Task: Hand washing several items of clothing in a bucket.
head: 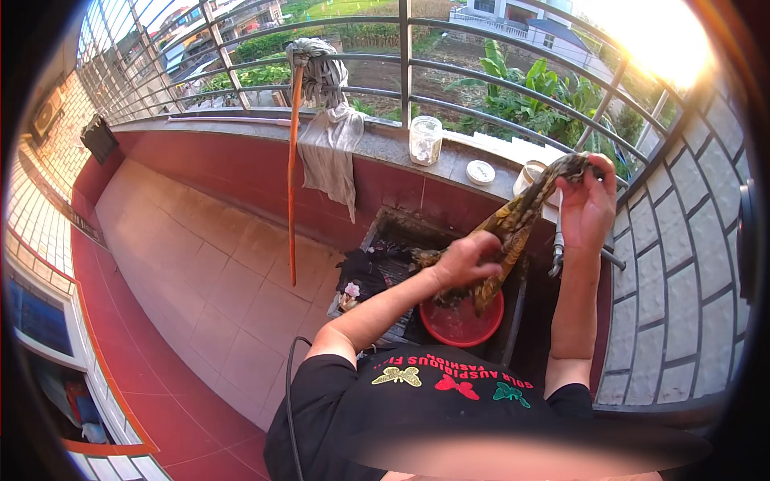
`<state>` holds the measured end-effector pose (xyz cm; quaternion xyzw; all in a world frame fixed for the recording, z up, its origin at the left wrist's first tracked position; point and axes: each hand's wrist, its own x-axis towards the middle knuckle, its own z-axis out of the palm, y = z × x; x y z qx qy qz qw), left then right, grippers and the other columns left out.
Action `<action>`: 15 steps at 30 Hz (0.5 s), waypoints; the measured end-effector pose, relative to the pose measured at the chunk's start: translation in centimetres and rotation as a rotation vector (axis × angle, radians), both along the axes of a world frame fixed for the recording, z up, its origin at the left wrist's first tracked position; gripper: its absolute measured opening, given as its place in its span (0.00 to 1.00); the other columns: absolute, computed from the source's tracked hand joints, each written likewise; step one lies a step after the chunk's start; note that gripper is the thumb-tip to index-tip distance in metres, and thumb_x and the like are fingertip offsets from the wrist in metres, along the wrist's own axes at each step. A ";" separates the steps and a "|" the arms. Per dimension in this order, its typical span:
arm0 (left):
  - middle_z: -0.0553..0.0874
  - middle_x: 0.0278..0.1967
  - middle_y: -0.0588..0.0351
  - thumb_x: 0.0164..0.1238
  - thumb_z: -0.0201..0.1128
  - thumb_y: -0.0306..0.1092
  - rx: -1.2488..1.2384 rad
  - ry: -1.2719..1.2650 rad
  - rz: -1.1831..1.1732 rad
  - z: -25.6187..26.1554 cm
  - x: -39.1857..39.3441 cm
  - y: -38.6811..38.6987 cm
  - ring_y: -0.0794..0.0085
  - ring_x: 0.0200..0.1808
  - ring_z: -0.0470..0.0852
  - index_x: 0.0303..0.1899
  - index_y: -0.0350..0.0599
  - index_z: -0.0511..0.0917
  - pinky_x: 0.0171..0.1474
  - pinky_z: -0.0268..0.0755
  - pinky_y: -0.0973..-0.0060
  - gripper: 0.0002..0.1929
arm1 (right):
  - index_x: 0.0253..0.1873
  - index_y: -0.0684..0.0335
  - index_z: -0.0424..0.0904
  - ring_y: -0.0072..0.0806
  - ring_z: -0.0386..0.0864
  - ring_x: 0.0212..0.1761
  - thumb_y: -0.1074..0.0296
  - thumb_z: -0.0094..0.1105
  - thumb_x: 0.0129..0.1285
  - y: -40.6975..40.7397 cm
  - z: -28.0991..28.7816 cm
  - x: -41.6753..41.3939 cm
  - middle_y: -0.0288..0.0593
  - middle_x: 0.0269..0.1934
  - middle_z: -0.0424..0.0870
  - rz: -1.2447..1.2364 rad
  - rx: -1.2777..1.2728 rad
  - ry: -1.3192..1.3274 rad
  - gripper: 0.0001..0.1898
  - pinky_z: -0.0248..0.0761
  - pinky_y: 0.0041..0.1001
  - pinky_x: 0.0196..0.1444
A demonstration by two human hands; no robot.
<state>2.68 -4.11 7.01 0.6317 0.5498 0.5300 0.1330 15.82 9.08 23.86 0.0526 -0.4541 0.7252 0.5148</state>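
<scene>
My right hand (585,210) is raised near the wall, its fingers closed on the upper end of a wet, patterned yellow-brown and dark cloth (511,225). From there the cloth slants down to the left, and its lower end hangs over a red plastic basin (460,338). My left hand (470,261) is against the middle of the cloth with its fingers bent; whether it grips the fabric is not clear. Water shows in the basin, which stands in a dark sink (516,315). Black clothing with a pink flower (361,273) lies at the sink's left side.
A metal tap (558,255) is below my right hand. On the ledge stand a clear jar (426,141), a white lid (480,172) and another container (529,174). A mop (293,180) and a grey rag (331,153) hang by the metal railing (405,66).
</scene>
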 end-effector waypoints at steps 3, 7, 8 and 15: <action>0.81 0.39 0.44 0.54 0.72 0.42 -0.039 0.025 0.113 -5.8 1.0 1.6 0.47 0.45 0.81 0.51 0.40 0.75 0.48 0.74 0.61 0.25 | 0.53 0.65 0.74 0.35 0.84 0.44 0.80 0.42 0.70 -1.5 2.2 -1.0 0.46 0.45 0.81 -0.039 0.126 0.064 0.12 0.85 0.36 0.43; 0.81 0.47 0.41 0.54 0.71 0.41 -0.048 -0.045 0.010 -8.9 0.5 2.7 0.46 0.50 0.80 0.54 0.40 0.74 0.50 0.73 0.60 0.27 | 0.52 0.66 0.74 0.33 0.84 0.42 0.80 0.42 0.70 -1.2 2.1 -1.6 0.46 0.44 0.81 -0.126 0.135 0.073 0.12 0.84 0.34 0.42; 0.82 0.46 0.42 0.54 0.71 0.41 -0.063 -0.022 0.010 -9.4 0.4 2.7 0.46 0.50 0.80 0.54 0.40 0.75 0.51 0.73 0.60 0.27 | 0.52 0.67 0.75 0.33 0.84 0.41 0.80 0.42 0.70 -0.8 1.6 -1.8 0.46 0.43 0.81 -0.130 0.133 0.073 0.12 0.84 0.33 0.41; 0.84 0.47 0.46 0.56 0.68 0.40 -0.394 -0.136 -0.024 -16.0 -2.9 -0.1 0.48 0.51 0.81 0.53 0.45 0.78 0.55 0.73 0.60 0.23 | 0.51 0.69 0.75 0.27 0.82 0.37 0.80 0.42 0.70 1.6 -3.6 -0.1 0.43 0.42 0.81 -0.369 0.084 -0.146 0.11 0.82 0.26 0.37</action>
